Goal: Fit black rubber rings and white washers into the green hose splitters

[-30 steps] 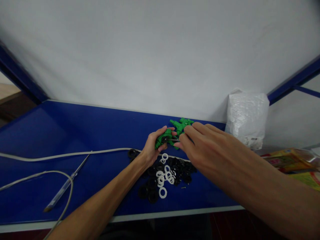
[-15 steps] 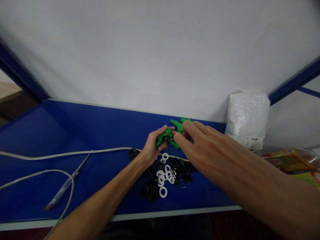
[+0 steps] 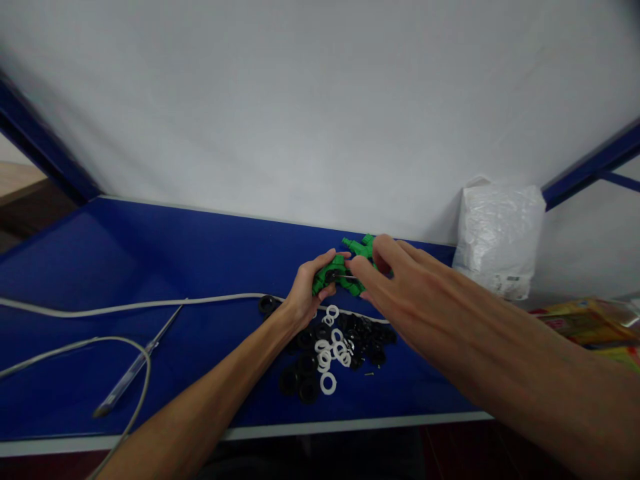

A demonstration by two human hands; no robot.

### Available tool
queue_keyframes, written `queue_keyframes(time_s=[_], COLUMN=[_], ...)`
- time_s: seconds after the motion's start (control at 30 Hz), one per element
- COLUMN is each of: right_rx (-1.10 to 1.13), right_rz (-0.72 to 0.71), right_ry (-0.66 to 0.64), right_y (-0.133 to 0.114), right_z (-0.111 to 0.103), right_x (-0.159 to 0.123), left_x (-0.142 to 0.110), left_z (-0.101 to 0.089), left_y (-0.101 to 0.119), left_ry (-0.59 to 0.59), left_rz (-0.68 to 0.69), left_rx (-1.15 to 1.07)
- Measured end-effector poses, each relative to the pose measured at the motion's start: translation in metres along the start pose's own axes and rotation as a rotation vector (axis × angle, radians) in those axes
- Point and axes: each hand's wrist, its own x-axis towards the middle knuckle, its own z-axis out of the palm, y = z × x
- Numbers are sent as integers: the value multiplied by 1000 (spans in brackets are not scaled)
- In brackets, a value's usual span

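My left hand is closed around a green plastic fitting with a black part in its middle. From the pinched fingers of my right hand, a thin metal shaft, probably a screwdriver's, reaches to that black part. Its handle is hidden in my hand. More green plastic fittings lie just behind, partly covered by my right fingers. Below my hands are loose white rings, black rings and a heap of small black parts.
On the blue tabletop, a clear-handled screwdriver lies at the left beside a pale cable. A small screw rests near the front. A white wrapped package stands at the right, with colourful packets beyond. A wall rises behind.
My right hand has shifted and turned slightly, so more of the metal shaft shows. My left hand keeps its hold on the green fitting. The view has moved a little.
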Motion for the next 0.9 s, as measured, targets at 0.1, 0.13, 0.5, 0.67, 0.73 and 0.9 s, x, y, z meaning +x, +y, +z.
queue_keyframes(time_s=[0.1,0.13,0.5,0.67,0.73,0.9], right_rx=[21,7,-29,-59,-73,-38], right_rz=[-51,-55,77,74,72,137], right_ry=[63,103,-20,-89,-87,-97], right_y=[1,1,3,2,-1,-6], right_z=[6,6,-12,-11,-11,-16], right_x=[-15,-15,31,29,31,32], left_x=[0,0,1,0,0,-1], left_z=[0,0,0,1,1,0], left_y=[-1,-1,-3,-1,1,2], left_ry=[17,18,-20,-23,-6,14], left_rz=[-15,-18,0,-1,-2,-46], left_rx=[23,21,-53,-70,-80,-74])
